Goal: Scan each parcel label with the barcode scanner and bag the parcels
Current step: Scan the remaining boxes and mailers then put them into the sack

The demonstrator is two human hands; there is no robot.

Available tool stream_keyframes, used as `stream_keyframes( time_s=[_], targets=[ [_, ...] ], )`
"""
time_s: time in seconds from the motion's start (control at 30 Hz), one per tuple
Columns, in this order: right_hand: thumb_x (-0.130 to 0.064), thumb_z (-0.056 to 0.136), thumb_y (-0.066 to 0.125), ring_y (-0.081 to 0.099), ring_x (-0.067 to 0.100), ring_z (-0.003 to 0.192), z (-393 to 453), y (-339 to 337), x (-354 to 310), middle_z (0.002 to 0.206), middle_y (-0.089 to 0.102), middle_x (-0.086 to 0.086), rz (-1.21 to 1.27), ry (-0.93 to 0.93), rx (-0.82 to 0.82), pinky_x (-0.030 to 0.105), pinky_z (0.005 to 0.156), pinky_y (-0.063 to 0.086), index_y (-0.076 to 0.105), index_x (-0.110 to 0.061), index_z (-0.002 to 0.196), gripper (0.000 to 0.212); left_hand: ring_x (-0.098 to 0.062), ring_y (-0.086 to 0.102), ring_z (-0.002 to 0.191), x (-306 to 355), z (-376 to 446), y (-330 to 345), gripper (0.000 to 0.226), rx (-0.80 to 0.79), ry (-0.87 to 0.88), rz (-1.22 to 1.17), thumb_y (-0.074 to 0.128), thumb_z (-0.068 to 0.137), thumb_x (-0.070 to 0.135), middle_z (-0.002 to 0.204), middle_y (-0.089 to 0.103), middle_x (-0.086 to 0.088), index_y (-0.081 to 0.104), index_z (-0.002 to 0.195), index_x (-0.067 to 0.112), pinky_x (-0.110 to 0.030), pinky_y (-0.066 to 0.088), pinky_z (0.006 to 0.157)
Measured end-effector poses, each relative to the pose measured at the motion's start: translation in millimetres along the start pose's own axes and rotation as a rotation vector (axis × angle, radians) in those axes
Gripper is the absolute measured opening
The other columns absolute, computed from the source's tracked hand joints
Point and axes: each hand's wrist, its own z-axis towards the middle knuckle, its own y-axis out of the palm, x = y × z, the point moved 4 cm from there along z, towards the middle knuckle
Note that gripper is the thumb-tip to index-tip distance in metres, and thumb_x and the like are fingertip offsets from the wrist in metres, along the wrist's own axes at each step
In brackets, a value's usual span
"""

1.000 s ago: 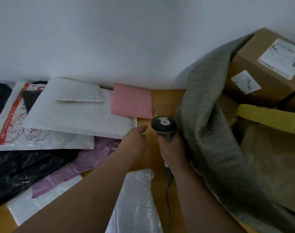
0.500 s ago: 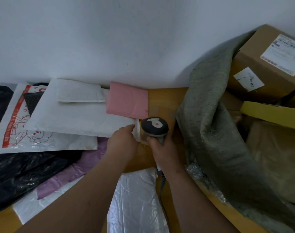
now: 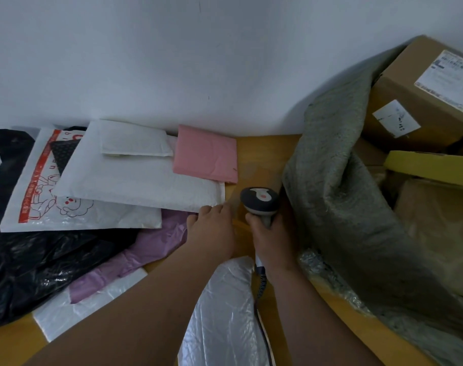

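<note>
We see our right hand (image 3: 271, 240) with its grip wrapped round the handle of a dark grey handheld barcode scanner (image 3: 259, 203), whose rounded head with a pale panel and a red dot faces up and away from us, above a bare strip of the yellow wooden tabletop (image 3: 262, 157); its coiled cable (image 3: 260, 282) trails back toward us. Our left hand (image 3: 211, 231) lies just beside the scanner, fingers stretched forward with the tips at the near right corner of a large white padded mailer (image 3: 135, 180); whether they pinch that corner we cannot tell. A smaller white padded envelope (image 3: 135, 142) lies on top of the large mailer, and a pink padded envelope (image 3: 206, 154) overlaps its far right corner. Under the mailer lies a white plastic parcel bag with red print (image 3: 40, 204), and nearer us a crumpled black plastic bag (image 3: 32, 262) and a lilac plastic bag (image 3: 151, 247). A silvery bubble mailer (image 3: 225, 318) lies between our forearms. To the right stands a grey-green woven sack (image 3: 338, 196), and behind it a brown cardboard box with white labels (image 3: 415, 101).
</note>
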Motion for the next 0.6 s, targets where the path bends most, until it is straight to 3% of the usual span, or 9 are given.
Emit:
stream_keyframes(
  time_s=[0.1, 0.2, 0.33, 0.4, 0.53, 0.6],
  targets=[
    [-0.018, 0.090, 0.068, 0.049, -0.016, 0.074, -5.7, 0.8, 0.5, 0.093, 0.056, -0.019, 0.058, -0.030, 0.019, -0.001, 0.058, 0.035, 0.050, -0.029, 0.110, 0.030, -0.024, 0.044, 0.124, -0.7, -7.8, 1.6, 0.050, 0.062, 0.035, 0.095, 0.050, 0.092, 0.038, 0.136, 0.047, -0.001, 0.038, 0.139, 0.024, -0.040, 0.034, 0.098],
    [-0.018, 0.091, 0.068, 0.048, -0.026, 0.072, -14.3, -0.2, -6.4, 0.094, 0.051, -0.030, 0.120, -0.055, 0.027, -0.003, 0.060, 0.035, 0.048, -0.035, 0.111, 0.033, -0.026, 0.051, 0.116, 2.4, -19.2, -1.5, 0.044, 0.066, 0.041, 0.063, 0.051, 0.092, 0.030, 0.130, 0.045, -0.004, 0.040, 0.133, 0.021, -0.039, 0.038, 0.093],
    [-0.019, 0.091, 0.067, 0.050, -0.026, 0.065, -32.2, -1.4, -15.1, 0.082, 0.052, -0.027, 0.150, -0.082, 0.026, 0.010, 0.065, 0.035, 0.051, -0.035, 0.086, 0.023, -0.021, 0.053, 0.092, 3.1, -34.8, -16.5, 0.027, 0.128, 0.045, -0.137, 0.046, 0.099, 0.016, 0.126, 0.037, 0.000, 0.044, 0.125, 0.015, -0.025, 0.037, 0.071],
    [-0.020, 0.091, 0.067, 0.051, -0.025, 0.071, -43.0, -0.3, -18.6, 0.089, 0.054, -0.025, 0.165, -0.102, 0.034, 0.011, 0.067, 0.035, 0.052, -0.037, 0.087, 0.024, -0.018, 0.047, 0.089, -0.9, -43.2, -23.3, 0.021, 0.194, 0.046, -0.190, 0.041, 0.102, 0.016, 0.120, 0.040, -0.001, 0.048, 0.121, 0.013, -0.024, 0.036, 0.069],
    [-0.021, 0.091, 0.067, 0.052, -0.026, 0.076, -66.0, 5.2, -26.8, 0.095, 0.054, -0.027, 0.184, -0.149, 0.030, 0.006, 0.066, 0.037, 0.052, -0.038, 0.095, 0.023, -0.029, 0.059, 0.091, -20.7, -56.4, -30.4, 0.019, 0.310, -0.065, -0.506, 0.051, 0.097, 0.016, 0.111, 0.051, -0.011, 0.060, 0.110, 0.006, -0.032, 0.045, 0.075],
    [-0.018, 0.092, 0.068, 0.054, -0.023, 0.076, -79.0, 7.8, -32.4, 0.088, 0.057, -0.027, 0.171, -0.192, 0.027, 0.006, 0.067, 0.042, 0.054, -0.037, 0.092, 0.023, -0.030, 0.059, 0.082, -31.1, -65.9, -30.6, 0.017, 0.294, -0.124, -0.714, 0.056, 0.092, 0.018, 0.093, 0.061, -0.015, 0.066, 0.092, 0.005, -0.039, 0.051, 0.075]
  ],
)
